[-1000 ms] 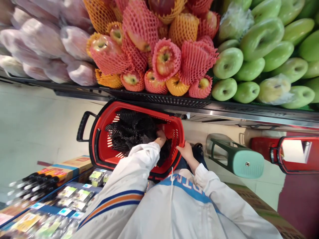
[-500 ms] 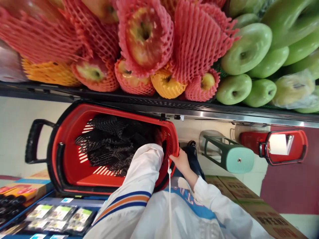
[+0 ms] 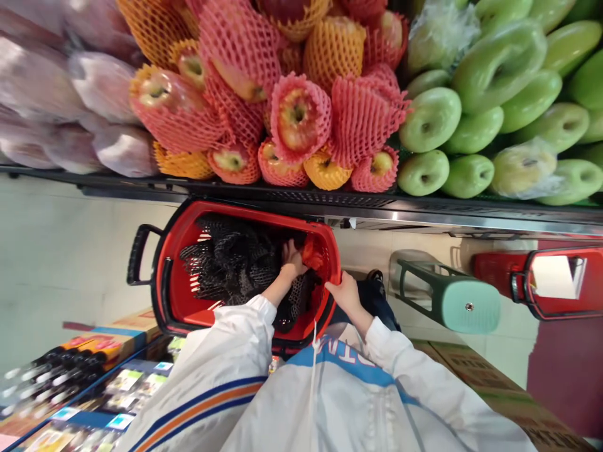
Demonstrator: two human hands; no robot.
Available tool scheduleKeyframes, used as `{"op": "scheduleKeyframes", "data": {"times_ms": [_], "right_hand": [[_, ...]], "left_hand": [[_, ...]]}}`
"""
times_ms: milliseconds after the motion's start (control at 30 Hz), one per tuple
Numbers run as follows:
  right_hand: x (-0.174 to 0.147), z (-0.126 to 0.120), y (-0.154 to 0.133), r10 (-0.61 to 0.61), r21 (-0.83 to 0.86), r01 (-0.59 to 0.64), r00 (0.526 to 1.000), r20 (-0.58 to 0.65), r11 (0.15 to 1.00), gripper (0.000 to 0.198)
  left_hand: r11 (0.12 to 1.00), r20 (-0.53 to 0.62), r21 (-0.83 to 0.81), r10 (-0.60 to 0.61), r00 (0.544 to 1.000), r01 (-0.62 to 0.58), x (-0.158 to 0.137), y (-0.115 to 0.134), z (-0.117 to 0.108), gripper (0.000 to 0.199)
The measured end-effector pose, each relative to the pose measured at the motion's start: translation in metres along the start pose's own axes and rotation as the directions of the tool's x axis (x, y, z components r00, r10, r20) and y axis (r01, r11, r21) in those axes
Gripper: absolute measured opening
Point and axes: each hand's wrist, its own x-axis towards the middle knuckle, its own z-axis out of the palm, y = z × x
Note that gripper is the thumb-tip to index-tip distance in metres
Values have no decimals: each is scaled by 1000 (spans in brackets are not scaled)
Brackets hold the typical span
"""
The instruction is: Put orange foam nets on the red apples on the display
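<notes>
Has the left hand (image 3: 293, 258) down inside the red basket (image 3: 336, 251), with fingers slightly parted at the black mesh (image 3: 230, 257) — cannot tell a pinch from a mere touch there. Just right of those fingers, within the same basket, shows a bright-red item (image 3: 313, 252), too blurred to name. Grips the basket's end rim between thumb and fingers of the right hand (image 3: 347, 292). To the left of the left fingers, bunches most of the mesh in a crumpled heap. Beyond both hands' fingers, displays net-sleeved apples (image 3: 301, 116) beside green apples (image 3: 429, 119). Right of the right fingers, well apart, includes a green stool (image 3: 471, 304) — and, farther out, a second red basket (image 3: 563, 311).
</notes>
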Motion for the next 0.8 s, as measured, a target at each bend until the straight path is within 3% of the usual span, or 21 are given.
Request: {"op": "scheduleKeyframes", "data": {"times_ms": [100,233,300,433,500,567,667,800], "right_hand": [[4,1,-10,6,-53,-5,1000,9,999,22],[5,0,-16,10,-92,-7,1000,26,996,23],[4,-1,-17,5,-103,-1,999,38,995,23],[5,-2,-17,2,-125,5,998,57,992,25],[7,-2,-17,13,-135,-4,998,68,991,24],[9,-2,-15,24,-141,-14,997,74,990,24],[11,-3,-13,28,-142,-16,996,82,990,26],[10,-5,-10,36,-135,-25,996,81,991,32]], "left_hand": [[990,-100,-142,-25,995,10,-19,-14,-12,66],[939,-168,-329,48,985,-102,-33,-29,-28,36],[889,-245,-426,68,967,-170,-39,-37,-35,35],[581,-367,-774,-85,926,-254,-55,-62,-44,72],[449,-333,-869,-226,915,-206,-62,-76,-45,74],[383,-302,-910,-358,884,-157,-67,-87,-46,67],[364,-292,-922,-439,850,-130,-70,-98,-47,56],[398,-300,-909,-407,863,-128,-76,-104,-50,42]]}}
